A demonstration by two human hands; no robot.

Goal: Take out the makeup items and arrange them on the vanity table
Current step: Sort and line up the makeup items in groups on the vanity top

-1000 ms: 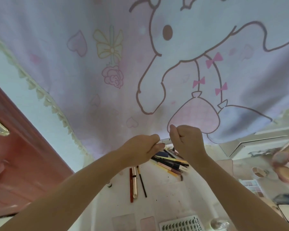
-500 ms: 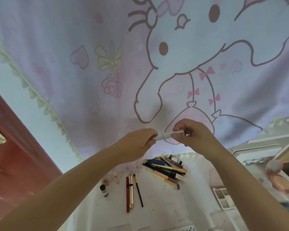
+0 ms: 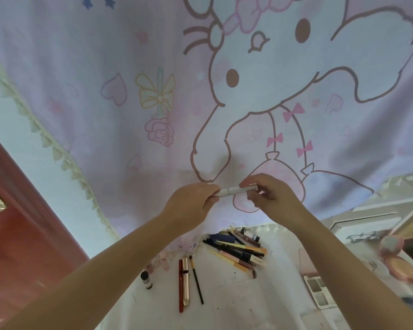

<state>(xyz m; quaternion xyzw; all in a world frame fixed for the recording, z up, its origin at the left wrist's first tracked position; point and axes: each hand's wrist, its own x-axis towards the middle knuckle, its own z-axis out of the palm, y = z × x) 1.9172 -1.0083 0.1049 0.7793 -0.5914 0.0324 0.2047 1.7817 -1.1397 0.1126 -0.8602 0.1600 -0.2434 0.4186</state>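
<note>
Both hands hold a slim white makeup pen [image 3: 234,191] level in the air, above the white vanity table [image 3: 227,306]. My left hand [image 3: 191,203] pinches its left end and my right hand [image 3: 267,194] pinches its right end between thumb and fingers. Below them on the table lies a pile of several pencils and pens [image 3: 239,252]. Left of the pile, side by side, lie a red pencil [image 3: 181,285], a gold tube [image 3: 186,281] and a thin dark brush [image 3: 197,279]. A small black-capped bottle [image 3: 146,279] stands further left.
A pink cartoon-print curtain [image 3: 200,91] hangs right behind the hands. An open eyeshadow palette [image 3: 316,288] and a pink powder compact with puff [image 3: 401,265] sit on the right. A red door [image 3: 17,222] with a metal handle stands at the left.
The hands rose with the white pen, away from the pile, and moved slightly apart along it. The view tilted upward, showing more curtain.
</note>
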